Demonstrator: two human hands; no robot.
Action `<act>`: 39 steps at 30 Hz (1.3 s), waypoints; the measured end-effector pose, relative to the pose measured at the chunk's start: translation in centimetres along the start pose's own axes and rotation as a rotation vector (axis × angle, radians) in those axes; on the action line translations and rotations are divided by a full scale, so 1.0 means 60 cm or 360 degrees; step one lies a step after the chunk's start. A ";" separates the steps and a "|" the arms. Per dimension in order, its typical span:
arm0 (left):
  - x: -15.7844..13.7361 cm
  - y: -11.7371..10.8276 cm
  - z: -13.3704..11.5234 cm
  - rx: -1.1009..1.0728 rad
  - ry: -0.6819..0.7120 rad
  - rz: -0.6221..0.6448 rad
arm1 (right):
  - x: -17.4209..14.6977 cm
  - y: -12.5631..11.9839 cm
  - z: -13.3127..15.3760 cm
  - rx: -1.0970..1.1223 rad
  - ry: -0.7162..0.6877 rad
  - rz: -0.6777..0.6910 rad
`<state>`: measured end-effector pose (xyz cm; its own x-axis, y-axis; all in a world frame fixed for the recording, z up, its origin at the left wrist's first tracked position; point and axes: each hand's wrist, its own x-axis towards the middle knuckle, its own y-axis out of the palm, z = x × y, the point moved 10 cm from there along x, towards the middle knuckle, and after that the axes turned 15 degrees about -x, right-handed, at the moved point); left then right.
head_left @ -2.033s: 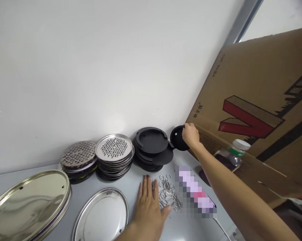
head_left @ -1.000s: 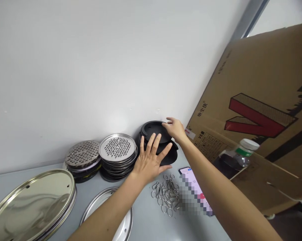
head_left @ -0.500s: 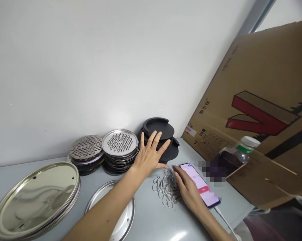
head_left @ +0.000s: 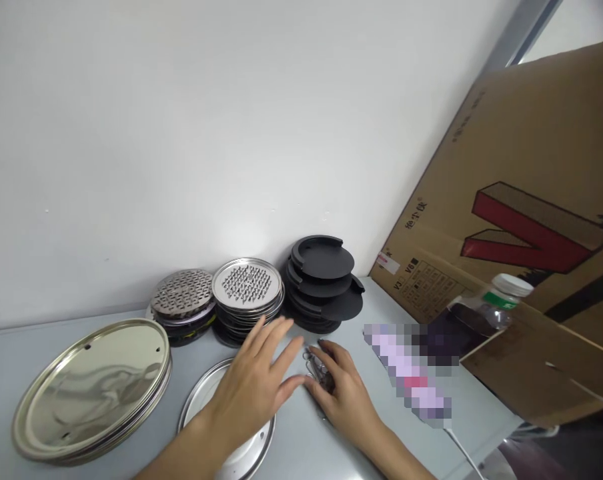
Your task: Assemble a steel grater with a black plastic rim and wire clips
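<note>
My left hand (head_left: 264, 373) is open, fingers stretched and spread, above the table and partly over a round silver metal disc (head_left: 205, 393). Nothing is in it. Beside it, my right hand (head_left: 345, 397) curves around a pile of small metal ring-ended pieces (head_left: 317, 365), thumb and forefinger apart with some of the pieces between them. The hand hides part of the pile. Behind my left hand stands a stack of silver discs with raised grater teeth (head_left: 246, 283). A stack of black round holders (head_left: 324, 260) with raised rims is to its right.
Shiny oval-looking metal discs (head_left: 96, 387) are stacked at the left. A darker perforated disc (head_left: 181, 293) tops another stack by the wall. A blurred-out phone (head_left: 406, 373) with a white cable lies at right, near a bottle (head_left: 504, 300) and a large cardboard box (head_left: 441, 220).
My left hand has drawn back from the black holders toward me. My right hand has moved left and now curves around the metal pieces, which look gathered closer together.
</note>
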<state>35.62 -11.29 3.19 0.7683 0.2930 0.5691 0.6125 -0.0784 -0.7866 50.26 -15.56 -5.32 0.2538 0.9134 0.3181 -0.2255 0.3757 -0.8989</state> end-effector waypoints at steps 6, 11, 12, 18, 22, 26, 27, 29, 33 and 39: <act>-0.135 0.010 0.084 -0.0039 -0.0440 0.0307 | 0.003 0.019 0.041 -0.0143 -0.0167 0.0085; -0.167 0.018 0.108 -0.0175 -0.0662 0.0441 | -0.014 0.027 0.072 -0.0176 -0.0288 0.0179; -0.169 0.019 0.108 -0.0205 -0.0689 0.0453 | -0.018 0.028 0.078 -0.0182 -0.0317 0.0192; -0.168 0.018 0.103 -0.0318 -0.0801 0.0452 | -0.017 0.002 0.061 -0.0174 -0.0380 -0.0031; -0.166 0.012 0.101 -0.0357 -0.0873 0.0450 | -0.017 -0.013 -0.044 -0.0171 -0.0043 -0.0171; -0.162 0.008 0.097 -0.0419 -0.0875 0.0444 | -0.038 0.013 -0.076 -0.0298 -0.0108 -0.0062; -0.163 0.007 0.098 -0.0420 -0.0879 0.0436 | -0.044 0.017 -0.063 -0.0340 -0.0189 -0.0033; -0.164 0.005 0.102 -0.0409 -0.0893 0.0393 | -0.050 0.027 -0.022 -0.0413 -0.0372 0.0051; -0.167 0.002 0.110 -0.0409 -0.0866 0.0292 | -0.035 0.035 0.037 -0.0482 -0.0498 0.0217; -0.171 0.004 0.116 -0.0472 -0.0901 0.0257 | -0.022 0.037 0.032 -0.0298 -0.0457 0.0264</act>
<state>26.59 -7.69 -4.51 0.6880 0.7051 0.1716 0.5851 -0.3991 -0.7060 47.62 -15.60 -7.17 -0.0515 0.9760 0.2114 -0.0586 0.2084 -0.9763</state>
